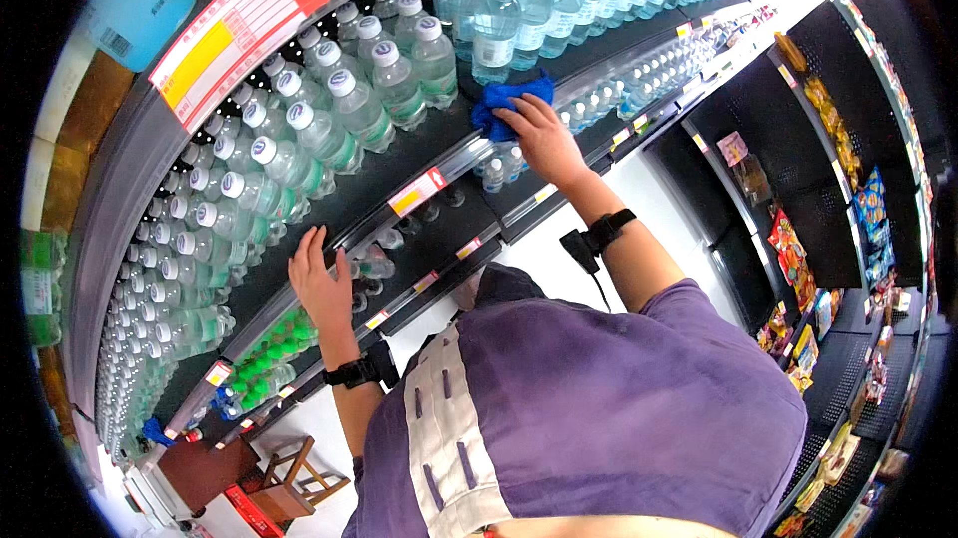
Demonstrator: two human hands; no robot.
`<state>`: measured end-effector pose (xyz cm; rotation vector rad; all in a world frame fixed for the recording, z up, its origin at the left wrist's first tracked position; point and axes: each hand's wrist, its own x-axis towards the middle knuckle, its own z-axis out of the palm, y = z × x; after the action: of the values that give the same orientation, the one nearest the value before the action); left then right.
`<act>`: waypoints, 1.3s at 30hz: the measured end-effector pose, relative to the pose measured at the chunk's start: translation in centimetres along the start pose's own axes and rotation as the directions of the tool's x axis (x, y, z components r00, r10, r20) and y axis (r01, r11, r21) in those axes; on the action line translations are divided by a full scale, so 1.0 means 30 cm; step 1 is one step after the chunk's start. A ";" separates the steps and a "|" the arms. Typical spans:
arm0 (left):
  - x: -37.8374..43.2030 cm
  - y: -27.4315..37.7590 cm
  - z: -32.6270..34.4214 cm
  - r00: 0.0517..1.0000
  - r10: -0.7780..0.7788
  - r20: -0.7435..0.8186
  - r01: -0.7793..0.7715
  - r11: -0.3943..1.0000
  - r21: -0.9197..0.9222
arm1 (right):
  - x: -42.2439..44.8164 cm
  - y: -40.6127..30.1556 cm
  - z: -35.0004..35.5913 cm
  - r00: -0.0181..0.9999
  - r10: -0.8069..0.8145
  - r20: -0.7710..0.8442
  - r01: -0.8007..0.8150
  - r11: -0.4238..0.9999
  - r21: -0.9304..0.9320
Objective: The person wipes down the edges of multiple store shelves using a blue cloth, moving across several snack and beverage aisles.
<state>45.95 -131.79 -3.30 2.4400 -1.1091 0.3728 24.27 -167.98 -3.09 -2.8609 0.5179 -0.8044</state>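
Observation:
My right hand (540, 135) holds a crumpled blue cloth (513, 105) at the front edge of the black shelf (419, 152). The cloth lies just in front of large pale-blue water bottles (495, 29). My left hand (320, 280) rests at the shelf's front lip, holding nothing, its thumb apart from the fingers. Close beyond it stand rows of clear plastic bottles (281, 164) with white caps and green labels. Between my hands, a red, white and yellow price tag (416, 192) is fixed to the shelf rail.
Lower shelves hold green-capped bottles (277, 339) and small water bottles (599, 107). Another blue cloth (157, 432) lies at the far left shelf end. A wooden stool (303, 478) stands on the floor below. Snack racks (793, 261) run behind me at right.

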 end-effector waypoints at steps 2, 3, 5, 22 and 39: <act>-0.001 -0.006 0.001 1.000 0.017 -0.009 -0.017 1.000 -0.003 | 0.008 -0.014 0.005 1.000 0.011 0.024 -0.011 1.000 0.005; -0.001 -0.007 0.000 1.000 0.021 -0.007 -0.021 1.000 -0.004 | 0.014 -0.008 0.003 0.999 0.016 0.033 -0.017 1.000 0.024; 0.002 -0.006 -0.003 1.000 0.027 -0.006 -0.027 1.000 -0.007 | 0.022 0.018 -0.004 0.999 0.008 0.052 -0.011 0.998 0.058; 0.024 -0.034 0.047 0.999 -0.049 0.013 0.049 0.998 -0.026 | 0.067 0.074 -0.001 0.947 0.031 0.319 -0.043 0.999 0.030; 0.047 -0.081 0.072 0.995 -0.097 0.032 0.095 0.994 0.058 | 0.052 0.524 -0.137 0.977 -0.084 0.195 0.081 0.996 0.021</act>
<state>48.84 -132.33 -5.27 2.5475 -1.0040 0.3371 18.79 -183.32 -2.13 -2.9236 0.3696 -0.5261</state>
